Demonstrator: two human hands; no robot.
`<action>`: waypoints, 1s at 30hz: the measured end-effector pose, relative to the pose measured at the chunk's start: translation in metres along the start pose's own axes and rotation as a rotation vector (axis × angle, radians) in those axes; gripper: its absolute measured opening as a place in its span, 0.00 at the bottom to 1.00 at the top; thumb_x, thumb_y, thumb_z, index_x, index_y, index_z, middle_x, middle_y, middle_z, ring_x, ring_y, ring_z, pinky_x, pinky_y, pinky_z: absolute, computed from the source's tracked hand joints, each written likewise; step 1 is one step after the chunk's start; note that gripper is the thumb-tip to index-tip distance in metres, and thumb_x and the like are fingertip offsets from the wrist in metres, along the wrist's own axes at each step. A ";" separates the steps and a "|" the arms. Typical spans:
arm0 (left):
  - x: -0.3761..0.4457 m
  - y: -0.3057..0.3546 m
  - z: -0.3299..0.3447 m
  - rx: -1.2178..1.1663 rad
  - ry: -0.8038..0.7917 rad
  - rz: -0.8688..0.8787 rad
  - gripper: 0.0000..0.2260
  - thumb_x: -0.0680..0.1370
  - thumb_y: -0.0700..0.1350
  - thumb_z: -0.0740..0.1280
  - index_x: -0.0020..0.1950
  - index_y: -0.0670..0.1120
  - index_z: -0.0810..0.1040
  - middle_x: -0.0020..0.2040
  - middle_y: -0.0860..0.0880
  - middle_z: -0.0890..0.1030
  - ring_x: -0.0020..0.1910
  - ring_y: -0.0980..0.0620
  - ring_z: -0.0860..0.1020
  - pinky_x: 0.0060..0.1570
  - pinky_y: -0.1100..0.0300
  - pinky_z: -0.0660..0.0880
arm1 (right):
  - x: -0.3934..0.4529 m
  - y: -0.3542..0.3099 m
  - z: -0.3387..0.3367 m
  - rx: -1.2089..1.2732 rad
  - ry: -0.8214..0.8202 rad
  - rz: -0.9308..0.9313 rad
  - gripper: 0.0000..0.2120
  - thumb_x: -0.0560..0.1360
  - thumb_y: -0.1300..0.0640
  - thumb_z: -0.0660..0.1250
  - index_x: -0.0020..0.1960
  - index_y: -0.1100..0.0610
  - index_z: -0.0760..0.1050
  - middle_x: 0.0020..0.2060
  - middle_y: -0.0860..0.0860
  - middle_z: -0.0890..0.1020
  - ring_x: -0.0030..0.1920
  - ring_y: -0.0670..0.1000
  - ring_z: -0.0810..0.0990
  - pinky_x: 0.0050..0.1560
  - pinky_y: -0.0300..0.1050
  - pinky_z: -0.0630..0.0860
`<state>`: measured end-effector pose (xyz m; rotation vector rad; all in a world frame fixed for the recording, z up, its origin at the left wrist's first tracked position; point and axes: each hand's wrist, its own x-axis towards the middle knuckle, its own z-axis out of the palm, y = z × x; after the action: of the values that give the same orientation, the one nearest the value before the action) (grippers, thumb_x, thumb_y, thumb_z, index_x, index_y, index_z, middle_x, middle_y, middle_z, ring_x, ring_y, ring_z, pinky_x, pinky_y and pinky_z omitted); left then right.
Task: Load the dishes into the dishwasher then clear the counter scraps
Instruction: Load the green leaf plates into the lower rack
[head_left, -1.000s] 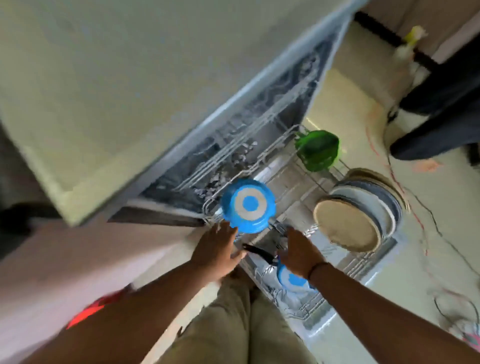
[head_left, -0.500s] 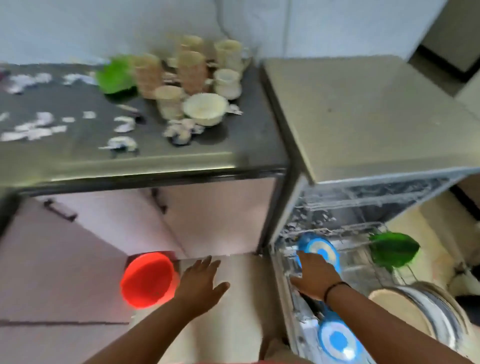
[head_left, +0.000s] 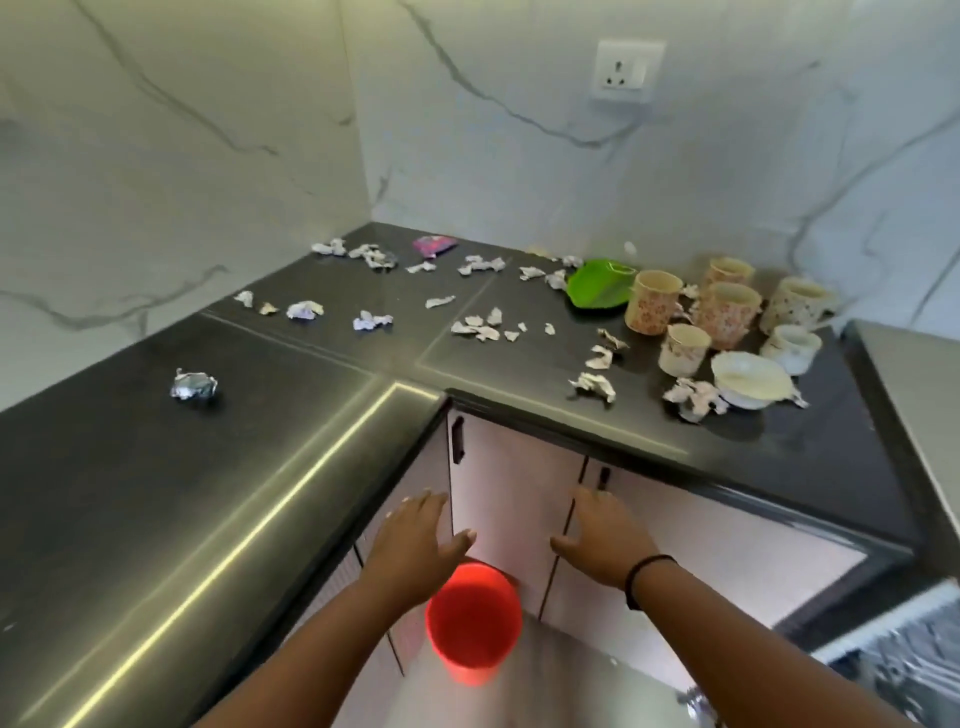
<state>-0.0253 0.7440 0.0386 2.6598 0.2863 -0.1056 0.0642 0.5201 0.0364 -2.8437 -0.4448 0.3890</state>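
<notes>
Glossy dark stone counter (head_left: 156, 493)

Your hands, left (head_left: 415, 540) and right (head_left: 605, 540), hover open above a red bin (head_left: 472, 621); crumpled scraps (head_left: 480, 327), mugs (head_left: 652, 301) and a bowl (head_left: 750, 379) sit on the counter (head_left: 156, 493).

text: none legible | labels: none | numbers: none

dishwasher (head_left: 904, 654) blurred and cut off at my lower right, my forearms cropped below, red bin's (head_left: 472, 623) base smeared
</notes>
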 end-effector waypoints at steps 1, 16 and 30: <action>0.009 0.004 -0.004 -0.017 0.012 0.006 0.31 0.78 0.61 0.60 0.77 0.49 0.58 0.77 0.47 0.59 0.76 0.49 0.57 0.74 0.53 0.54 | 0.011 -0.004 -0.008 0.014 0.018 -0.017 0.37 0.73 0.37 0.63 0.75 0.53 0.58 0.70 0.54 0.68 0.71 0.55 0.64 0.68 0.52 0.68; 0.264 0.141 -0.039 -0.323 0.077 0.000 0.27 0.76 0.56 0.67 0.72 0.47 0.67 0.71 0.47 0.69 0.70 0.50 0.67 0.67 0.58 0.63 | 0.217 0.058 -0.165 0.287 0.252 -0.117 0.34 0.72 0.42 0.67 0.73 0.53 0.62 0.67 0.54 0.72 0.66 0.54 0.70 0.66 0.48 0.67; 0.426 0.179 -0.048 -1.194 -0.231 -0.447 0.13 0.79 0.50 0.65 0.59 0.43 0.74 0.52 0.45 0.76 0.47 0.49 0.77 0.43 0.60 0.75 | 0.385 0.093 -0.270 0.165 0.258 -0.034 0.26 0.74 0.47 0.67 0.69 0.55 0.66 0.64 0.55 0.75 0.63 0.57 0.74 0.60 0.47 0.70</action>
<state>0.4304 0.6881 0.1080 1.3615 0.6196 -0.2754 0.5218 0.5088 0.1782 -2.6718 -0.3894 0.0477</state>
